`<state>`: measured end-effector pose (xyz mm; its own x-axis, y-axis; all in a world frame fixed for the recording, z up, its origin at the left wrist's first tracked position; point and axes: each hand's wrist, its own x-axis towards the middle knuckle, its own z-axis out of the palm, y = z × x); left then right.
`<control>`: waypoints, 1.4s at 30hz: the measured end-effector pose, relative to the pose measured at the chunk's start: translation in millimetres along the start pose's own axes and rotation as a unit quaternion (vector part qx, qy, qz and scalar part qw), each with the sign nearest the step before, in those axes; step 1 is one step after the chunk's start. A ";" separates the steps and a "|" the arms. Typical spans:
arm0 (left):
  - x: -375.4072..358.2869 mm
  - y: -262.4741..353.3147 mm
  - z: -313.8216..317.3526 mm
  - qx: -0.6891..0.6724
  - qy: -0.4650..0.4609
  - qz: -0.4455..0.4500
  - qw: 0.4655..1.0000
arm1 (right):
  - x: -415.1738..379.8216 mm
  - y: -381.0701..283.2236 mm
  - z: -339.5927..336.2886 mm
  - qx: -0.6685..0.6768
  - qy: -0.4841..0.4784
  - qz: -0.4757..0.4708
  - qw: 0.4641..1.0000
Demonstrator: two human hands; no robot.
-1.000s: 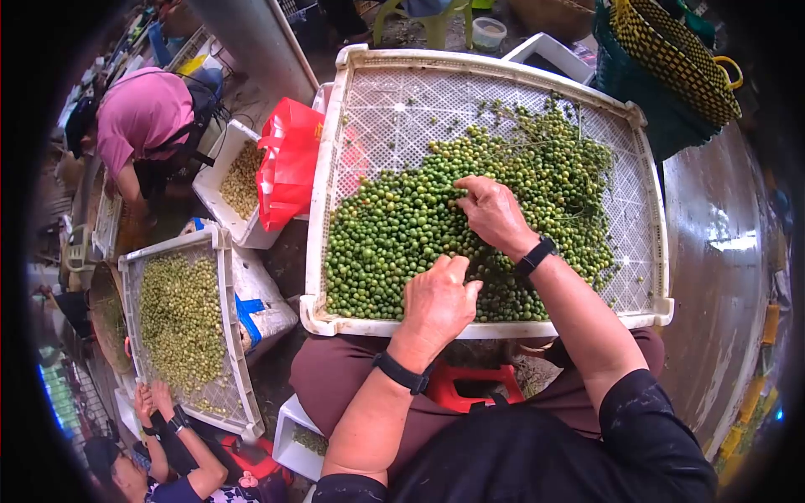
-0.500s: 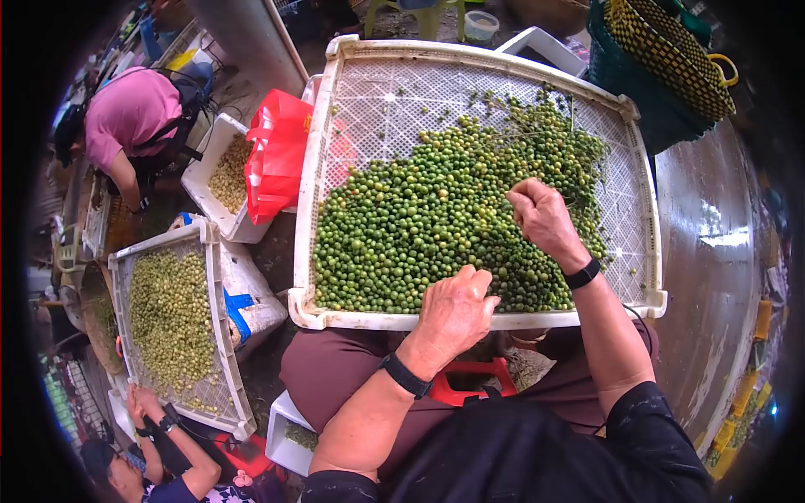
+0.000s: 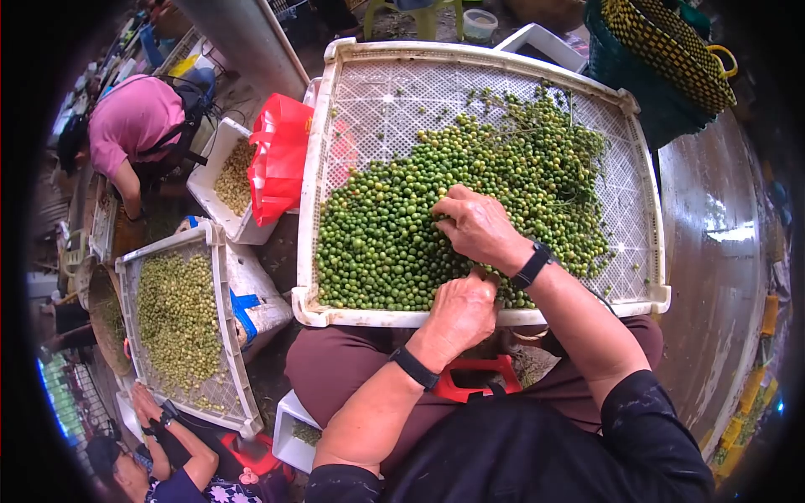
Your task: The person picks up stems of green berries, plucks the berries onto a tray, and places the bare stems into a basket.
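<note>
Across my lap lies a white mesh tray holding a heap of small round green fruits, some yellowish. Thin stems are mixed with the fruits towards the upper right. My right hand is over the middle of the heap, fingers curled, their tips down at the fruits. Closer to me, my left hand is closed over the tray's near rim, fingertips at the front fruits. What either hand holds is hidden by the fingers.
A red bag and a white box of pale fruits stand left of the tray. Below them, a second mesh tray bears paler fruits beside a co-worker's hands. Another person in pink bends nearby. A woven basket is upper right.
My right hand has moved left across the heap, from its right side to the middle. My left hand has shifted slightly right and down, and the two hands are now closer together.
</note>
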<state>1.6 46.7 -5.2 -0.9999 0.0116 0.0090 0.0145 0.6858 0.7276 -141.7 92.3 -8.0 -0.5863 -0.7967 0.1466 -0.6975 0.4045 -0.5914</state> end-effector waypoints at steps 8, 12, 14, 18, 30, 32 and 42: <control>-2.4 -3.7 1.5 -0.002 -0.006 0.009 1.000 | -3.1 21.7 10.4 -0.044 -0.021 0.000 0.999; -5.7 -0.4 -8.0 -0.010 -0.002 0.005 1.000 | -14.4 12.8 -26.0 0.141 -0.041 0.204 0.968; -4.2 -1.3 -12.6 -0.011 0.006 0.001 1.000 | -26.2 22.4 -32.7 0.154 -0.010 0.231 0.961; 2.4 2.9 -18.6 -0.017 0.044 -0.039 0.998 | -51.0 37.6 -36.1 0.100 0.086 0.097 0.986; 25.6 8.0 -8.8 -0.152 0.159 -0.090 0.971 | -88.3 4.0 -39.5 0.243 0.170 0.201 0.934; 26.1 7.5 -15.9 -0.186 0.161 -0.078 0.966 | -98.0 1.7 -48.9 0.287 0.155 0.218 0.920; -39.5 73.2 -143.0 -0.730 -0.145 0.311 0.591 | -175.6 -27.4 -58.1 0.137 -0.073 0.023 0.988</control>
<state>41.8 -7.6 145.7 -0.7570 0.1997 0.6221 0.1499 -0.8736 0.4629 -43.5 247.3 28.5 -0.5345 -0.8451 0.0109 -0.5225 0.3203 -0.7902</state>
